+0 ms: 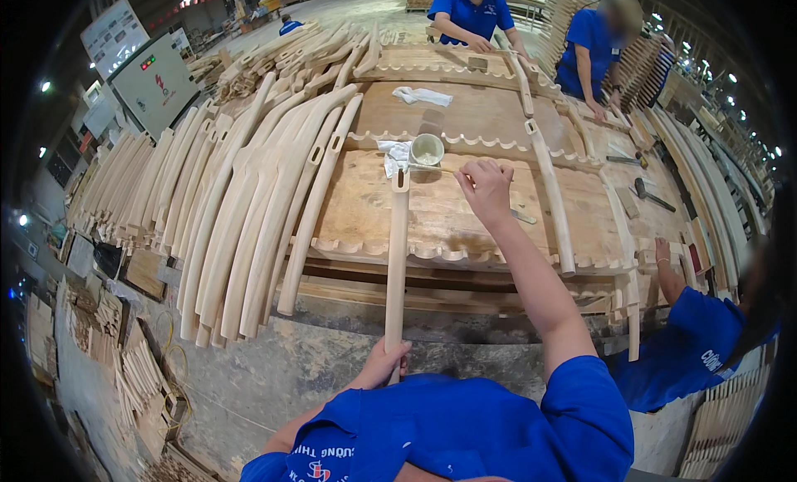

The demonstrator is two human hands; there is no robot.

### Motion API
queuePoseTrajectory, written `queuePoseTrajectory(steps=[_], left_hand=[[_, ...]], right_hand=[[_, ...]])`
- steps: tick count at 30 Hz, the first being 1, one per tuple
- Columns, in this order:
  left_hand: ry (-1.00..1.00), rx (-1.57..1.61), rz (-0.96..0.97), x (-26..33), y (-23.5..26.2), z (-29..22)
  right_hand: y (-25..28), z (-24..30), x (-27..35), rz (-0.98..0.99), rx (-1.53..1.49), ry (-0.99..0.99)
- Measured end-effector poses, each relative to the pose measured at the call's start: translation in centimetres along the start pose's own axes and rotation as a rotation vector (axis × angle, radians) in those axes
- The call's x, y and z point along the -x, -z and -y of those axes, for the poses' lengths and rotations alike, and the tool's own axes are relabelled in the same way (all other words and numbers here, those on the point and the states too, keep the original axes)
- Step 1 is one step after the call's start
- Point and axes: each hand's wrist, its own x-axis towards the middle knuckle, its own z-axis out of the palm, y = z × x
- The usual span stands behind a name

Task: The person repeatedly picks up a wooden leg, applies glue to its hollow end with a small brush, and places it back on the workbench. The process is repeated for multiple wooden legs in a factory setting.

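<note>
My left hand [383, 364] is wrapped round the near end of a long pale wooden leg [397, 270]. Its far end, with an oval slot cut in it, reaches over the workbench [357, 200]. In a pinch, my right hand [488, 187] holds a thin stick [440, 169] that points left toward the slotted end. Whether the stick carries a brush tip is too small to make out. Just beyond the slot sits a light-coloured cup [427, 141] with pale contents, beside a crumpled white cloth [393, 156].
Scalloped wooden rails [465, 254] cross the bench. Many curved wooden legs [274, 183] lean in a row at the left. Along the right lies another long leg [548, 191], with a hammer [653, 195] farther over. Co-workers in blue shirts [473, 13] stand across the bench and at right.
</note>
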Motion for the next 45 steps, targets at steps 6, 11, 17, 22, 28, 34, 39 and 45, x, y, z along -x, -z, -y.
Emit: queuePoseTrajectory(steps=[6,11,17,22,28,34,39,45], left_hand=[[0.007,-0.004,0.012,0.1,0.1,-0.2],[0.033,-0.011,-0.006,0.2,0.2,-0.1],[0.003,-0.003,0.001,0.1,-0.2,-0.1],[0.004,-0.014,0.021,0.1,0.3,-0.3],[0.005,-0.014,0.033,-0.2,0.5,0.3],[-0.010,-0.011,0.010,0.9,-0.2,-1.0],[-0.093,-0.050,0.025,1.3,0.4,-0.8],[-0.030,0.010,0.068,1.7,-0.5,-1.2]], right_hand=[[1.2,0.1,1.9,0.049,-0.023,0.077],[1.5,0.6,0.8,0.068,-0.135,-0.020],[-0.4,0.6,-0.3,-0.001,0.022,0.022],[0.8,1.0,1.1,0.047,-0.024,0.123],[3.4,1.3,-1.8,0.047,0.114,0.209],[5.3,6.5,-8.2,0.175,0.452,0.674],[3.9,12.7,-10.4,0.646,0.680,0.859],[1.7,11.6,-12.0,0.540,0.734,0.915]])
